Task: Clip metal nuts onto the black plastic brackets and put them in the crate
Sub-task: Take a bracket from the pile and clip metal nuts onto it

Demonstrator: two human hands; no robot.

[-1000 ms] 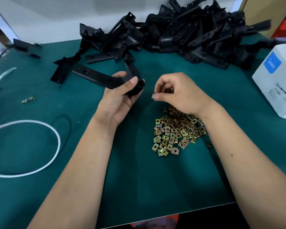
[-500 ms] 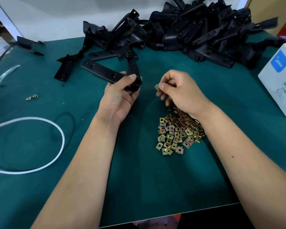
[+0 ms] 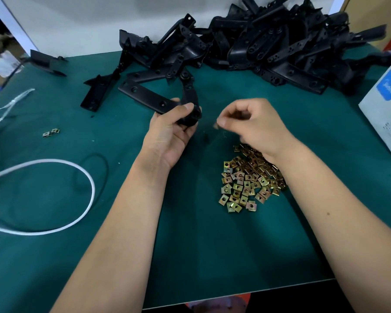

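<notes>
**Bracket in the left hand, small nut pinched in the right**

Left hand (image 3: pixel 169 134) raised over the middle of the green worktop (image 3: pixel 190 256), fingers (image 3: pixel 185 108) curled round the bend of a black bracket (image 3: pixel 149 97); long flat arm of the bracket running far and left from the grip, a second arm curving off toward the far side. Right hand (image 3: pixel 253 125) just beside it to the right, not touching, fingers curled in with thumb and forefinger pinching a small metal nut (image 3: pixel 216 125) (blurred, only a brassy speck at the fingertips).

Loose pile of brass-coloured nuts (image 3: pixel 246 184) flat on the worktop, near side of the right wrist and partly under it. Big heap of black brackets (image 3: pixel 269 48) along the far edge, against the white wall, spreading from centre to far right. One separate black part (image 3: pixel 48 62) at the far left.

Two stray nuts (image 3: pixel 52 133) well apart on the left. White cord (image 3: pixel 61 229) looped at the near left, with a thin black loop (image 3: pixel 99 161) beside it. White box (image 3: pixel 386 105) with a blue label at the right edge. Crate not in view.
</notes>
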